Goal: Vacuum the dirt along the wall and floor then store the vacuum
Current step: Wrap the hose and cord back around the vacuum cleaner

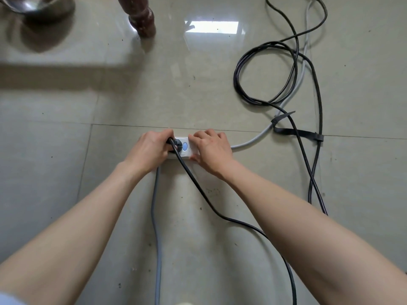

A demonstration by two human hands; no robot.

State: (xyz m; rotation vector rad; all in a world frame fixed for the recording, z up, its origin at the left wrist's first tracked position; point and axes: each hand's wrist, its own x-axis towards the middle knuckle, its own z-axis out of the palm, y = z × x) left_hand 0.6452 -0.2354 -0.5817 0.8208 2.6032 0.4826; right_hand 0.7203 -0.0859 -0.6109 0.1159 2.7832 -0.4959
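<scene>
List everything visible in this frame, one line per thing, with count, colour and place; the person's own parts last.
Power strip: one, white with a blue button, on the floor at centre, between the hands.
Plug: one, black, at the strip's left end.
Black cable: one, runs from the plug toward the lower right; loose loops at upper right.
Grey cables: two, one leaving each end of the strip.
Cable ties: black, around the cables at right.
Wooden leg: one, dark brown, top centre.
Metal bowl: one, silver, top left.
Floor: beige glossy tiles, with specks of dirt.
Left hand: grips the plug.
Right hand: rests on the strip's right end.
</scene>
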